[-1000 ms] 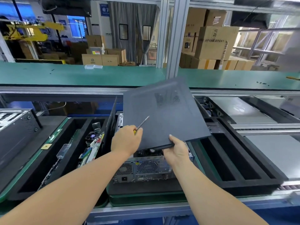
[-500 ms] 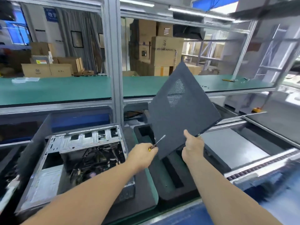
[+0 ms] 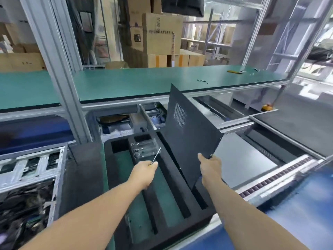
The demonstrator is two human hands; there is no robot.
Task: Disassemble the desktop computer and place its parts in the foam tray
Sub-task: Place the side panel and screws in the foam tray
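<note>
Now on edge over foam tray (image 3: 180,204), side panel (image 3: 191,134); right fingers (image 3: 210,167) grip it, left (image 3: 144,172) hold screwdriver (image 3: 156,157).

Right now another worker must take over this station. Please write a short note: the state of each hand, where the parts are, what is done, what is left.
Left hand: grips a screwdriver, held above the foam tray.
Right hand: grips the near corner of the black side panel, held tilted over the tray's right-hand slots.
Computer case: at the left, open, cables and parts inside.
Done: side panel off.
Left: set the panel into the tray, then take out the inner parts.
</note>
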